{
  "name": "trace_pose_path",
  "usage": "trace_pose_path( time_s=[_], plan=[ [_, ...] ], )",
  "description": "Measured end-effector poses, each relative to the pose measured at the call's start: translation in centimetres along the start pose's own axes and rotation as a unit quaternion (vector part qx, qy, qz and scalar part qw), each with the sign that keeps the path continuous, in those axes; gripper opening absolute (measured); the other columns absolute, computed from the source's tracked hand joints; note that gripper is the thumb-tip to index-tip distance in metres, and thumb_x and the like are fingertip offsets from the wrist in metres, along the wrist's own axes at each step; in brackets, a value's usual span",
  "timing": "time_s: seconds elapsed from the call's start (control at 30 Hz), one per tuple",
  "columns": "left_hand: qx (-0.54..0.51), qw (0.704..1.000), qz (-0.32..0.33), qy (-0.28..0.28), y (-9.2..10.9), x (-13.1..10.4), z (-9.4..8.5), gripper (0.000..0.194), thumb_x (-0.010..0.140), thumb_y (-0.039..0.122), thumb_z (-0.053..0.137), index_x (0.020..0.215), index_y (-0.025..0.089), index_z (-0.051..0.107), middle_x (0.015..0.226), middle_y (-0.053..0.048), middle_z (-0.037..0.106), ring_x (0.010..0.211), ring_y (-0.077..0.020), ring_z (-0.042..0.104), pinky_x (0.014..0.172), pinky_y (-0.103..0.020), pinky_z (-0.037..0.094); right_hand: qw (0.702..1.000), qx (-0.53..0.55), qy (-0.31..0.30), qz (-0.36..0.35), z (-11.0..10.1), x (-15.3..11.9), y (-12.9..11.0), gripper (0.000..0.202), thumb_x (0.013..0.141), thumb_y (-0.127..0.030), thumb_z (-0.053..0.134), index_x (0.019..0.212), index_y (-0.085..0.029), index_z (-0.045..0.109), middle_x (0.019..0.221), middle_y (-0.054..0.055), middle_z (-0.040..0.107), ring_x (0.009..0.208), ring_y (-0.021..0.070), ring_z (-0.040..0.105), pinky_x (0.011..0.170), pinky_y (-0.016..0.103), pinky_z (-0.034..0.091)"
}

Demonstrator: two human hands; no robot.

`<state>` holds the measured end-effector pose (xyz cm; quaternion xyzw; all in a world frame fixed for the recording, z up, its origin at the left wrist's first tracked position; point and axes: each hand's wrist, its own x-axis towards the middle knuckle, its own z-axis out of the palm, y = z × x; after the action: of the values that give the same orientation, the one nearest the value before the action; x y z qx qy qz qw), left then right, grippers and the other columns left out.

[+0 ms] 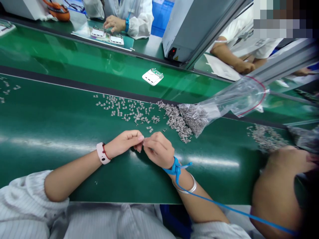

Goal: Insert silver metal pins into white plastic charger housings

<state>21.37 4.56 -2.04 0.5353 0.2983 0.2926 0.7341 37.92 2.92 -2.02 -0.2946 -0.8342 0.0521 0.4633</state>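
My left hand (pixel 127 143) and my right hand (pixel 159 149) meet fingertip to fingertip above the green worktop (pixel 119 186). Both are closed in a pinch; whatever lies between the fingers is too small and covered to make out. A white band circles my left wrist, and a blue wrist strap (pixel 176 168) with a cord is on my right. Just beyond my hands, small silvery metal parts (pixel 139 116) are scattered loose. To their right a denser pile (pixel 176 122) of them spreads from the mouth or side of a clear plastic bag (pixel 199 116) holding many more.
Behind a dark rail runs a green belt carrying a white device with a circuit board (pixel 152 77). Across it, a co-worker's hand (pixel 114 24) is over similar white devices (pixel 116 39). Close at right, another person's arm (pixel 279 186) reaches beside more metal parts (pixel 267 136).
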Motion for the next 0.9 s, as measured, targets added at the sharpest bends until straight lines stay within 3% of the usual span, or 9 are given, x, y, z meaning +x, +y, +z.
trace_pose_path(
  time_s=[0.23, 0.3, 0.4, 0.5, 0.6, 0.67, 0.73, 0.83, 0.9],
  plan=[
    [0.161, 0.984, 0.057, 0.054, 0.3, -0.2, 0.1, 0.031, 0.087, 0.039, 0.043, 0.070, 0.014, 0.049, 0.062, 0.001, 0.052, 0.058, -0.0093, 0.048, 0.057, -0.022, 0.038, 0.997, 0.029, 0.019, 0.070, 0.0, 0.5, -0.1, 0.018, 0.076, -0.006, 0.052, 0.075, -0.023, 0.050, 0.064, -0.001, 0.057, 0.063, 0.0118, 0.056, 0.057, 0.025, 0.046],
    [0.273, 0.954, 0.097, 0.070, 0.4, -0.4, 0.1, 0.030, 0.090, 0.035, 0.037, 0.070, 0.015, 0.048, 0.063, 0.001, 0.051, 0.057, -0.0099, 0.046, 0.057, -0.023, 0.036, 0.997, 0.030, 0.015, 0.073, 0.0, 0.5, -0.1, 0.017, 0.076, -0.006, 0.053, 0.072, -0.023, 0.049, 0.063, -0.002, 0.056, 0.063, 0.0116, 0.056, 0.058, 0.025, 0.045],
    [0.442, 0.882, 0.144, 0.076, 0.4, -0.6, 0.1, 0.027, 0.090, 0.028, 0.031, 0.071, 0.017, 0.045, 0.065, -0.001, 0.048, 0.058, -0.0125, 0.042, 0.059, -0.026, 0.033, 0.997, 0.025, 0.002, 0.068, 0.1, 0.5, -0.1, 0.019, 0.077, -0.007, 0.054, 0.068, -0.022, 0.047, 0.063, -0.002, 0.055, 0.063, 0.0113, 0.055, 0.058, 0.024, 0.045],
    [0.506, 0.844, 0.165, 0.065, 0.4, -0.6, 0.0, 0.025, 0.089, 0.025, 0.029, 0.069, 0.018, 0.042, 0.064, -0.001, 0.046, 0.059, -0.0143, 0.040, 0.061, -0.028, 0.032, 0.998, 0.015, -0.009, 0.059, 0.1, 0.4, 0.0, 0.019, 0.078, -0.008, 0.053, 0.067, -0.022, 0.046, 0.063, -0.001, 0.056, 0.062, 0.0113, 0.053, 0.058, 0.025, 0.045],
    [0.422, 0.895, 0.142, 0.038, 0.6, -0.6, -0.1, 0.029, 0.090, 0.028, 0.028, 0.067, 0.017, 0.042, 0.063, -0.001, 0.047, 0.058, -0.0134, 0.042, 0.061, -0.027, 0.034, 1.000, -0.001, -0.010, 0.022, 0.1, 0.1, 0.4, 0.019, 0.079, -0.008, 0.052, 0.067, -0.022, 0.048, 0.066, 0.000, 0.058, 0.062, 0.0112, 0.052, 0.057, 0.025, 0.045],
    [0.283, 0.954, 0.097, -0.014, 0.7, -0.5, -0.1, 0.034, 0.091, 0.032, 0.027, 0.067, 0.016, 0.044, 0.064, -0.001, 0.050, 0.060, -0.0127, 0.046, 0.063, -0.026, 0.037, 1.000, -0.014, -0.001, -0.019, 0.0, -0.2, 0.8, 0.018, 0.078, -0.008, 0.054, 0.070, -0.023, 0.050, 0.069, 0.001, 0.060, 0.063, 0.0115, 0.053, 0.057, 0.026, 0.044],
    [0.108, 0.991, 0.038, -0.075, 0.7, -0.5, -0.1, 0.036, 0.091, 0.035, 0.029, 0.065, 0.016, 0.045, 0.062, -0.001, 0.051, 0.062, -0.0128, 0.050, 0.065, -0.027, 0.040, 0.998, -0.024, 0.011, -0.055, -0.2, -0.5, 1.1, 0.016, 0.077, -0.008, 0.056, 0.073, -0.023, 0.052, 0.073, 0.001, 0.061, 0.066, 0.0121, 0.054, 0.057, 0.027, 0.044],
    [-0.104, 0.985, -0.040, -0.133, 0.6, -0.3, -0.1, 0.031, 0.086, 0.033, 0.038, 0.059, 0.016, 0.041, 0.053, 0.002, 0.043, 0.055, -0.0133, 0.051, 0.060, -0.028, 0.041, 0.994, -0.043, 0.008, -0.100, -0.6, -0.9, 1.4, 0.015, 0.077, -0.009, 0.058, 0.074, -0.023, 0.054, 0.078, 0.002, 0.063, 0.068, 0.0126, 0.055, 0.058, 0.029, 0.044],
    [-0.169, 0.971, -0.067, -0.152, 0.5, -0.3, -0.1, 0.030, 0.083, 0.031, 0.041, 0.056, 0.017, 0.037, 0.049, 0.003, 0.040, 0.052, -0.0135, 0.051, 0.058, -0.028, 0.041, 0.990, -0.061, -0.002, -0.128, -0.7, -0.9, 1.3, 0.014, 0.077, -0.011, 0.059, 0.073, -0.023, 0.055, 0.079, 0.001, 0.063, 0.068, 0.0122, 0.054, 0.059, 0.028, 0.045]
  ],
)
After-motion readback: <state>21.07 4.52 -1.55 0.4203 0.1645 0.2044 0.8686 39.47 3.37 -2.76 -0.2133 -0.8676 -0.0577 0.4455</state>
